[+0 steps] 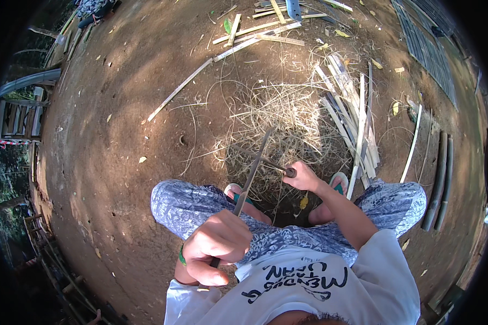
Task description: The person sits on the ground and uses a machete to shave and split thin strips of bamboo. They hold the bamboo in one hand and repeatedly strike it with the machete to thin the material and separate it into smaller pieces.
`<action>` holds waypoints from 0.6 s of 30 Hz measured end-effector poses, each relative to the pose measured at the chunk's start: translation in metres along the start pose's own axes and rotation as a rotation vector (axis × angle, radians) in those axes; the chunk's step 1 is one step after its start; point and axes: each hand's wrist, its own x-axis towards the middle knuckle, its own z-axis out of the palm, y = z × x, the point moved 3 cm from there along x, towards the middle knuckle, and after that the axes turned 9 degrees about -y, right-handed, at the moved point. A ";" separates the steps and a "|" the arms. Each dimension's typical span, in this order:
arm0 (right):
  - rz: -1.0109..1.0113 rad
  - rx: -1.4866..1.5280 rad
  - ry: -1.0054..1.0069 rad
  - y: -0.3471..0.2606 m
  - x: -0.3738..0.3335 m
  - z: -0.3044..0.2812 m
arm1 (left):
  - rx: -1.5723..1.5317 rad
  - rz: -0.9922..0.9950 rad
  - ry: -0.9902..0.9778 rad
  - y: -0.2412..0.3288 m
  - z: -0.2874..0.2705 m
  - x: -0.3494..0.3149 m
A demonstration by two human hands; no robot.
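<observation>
My left hand (pixel 218 241), with a green band at the wrist, is closed around a long, thin bamboo strip (pixel 249 176). The strip slants up and away to the right over a heap of pale shavings (pixel 287 116), and a short end sticks out below my fist. In my closed right hand (pixel 303 177) is a knife (pixel 291 172), its round handle end showing by the thumb. The narrow dark blade points left and crosses the strip; whether the two touch I cannot tell.
Split bamboo slats (pixel 358 124) lie stacked right of the shavings. More pieces (pixel 279 39) lie farther off, near a long bent strip (pixel 181 89). Two dark poles (pixel 438 181) rest on the ground at right, below a slatted panel (pixel 428 49). My sandalled feet flank the near shavings.
</observation>
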 end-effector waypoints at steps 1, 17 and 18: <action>-0.004 0.027 0.068 0.014 0.006 0.005 | -0.001 0.000 -0.001 0.001 -0.001 0.001; 0.484 -0.169 0.118 0.095 0.038 0.001 | -0.012 0.027 0.048 0.007 -0.006 -0.001; 0.416 -0.170 0.074 0.076 0.037 -0.003 | -0.010 0.038 0.047 0.006 -0.006 -0.006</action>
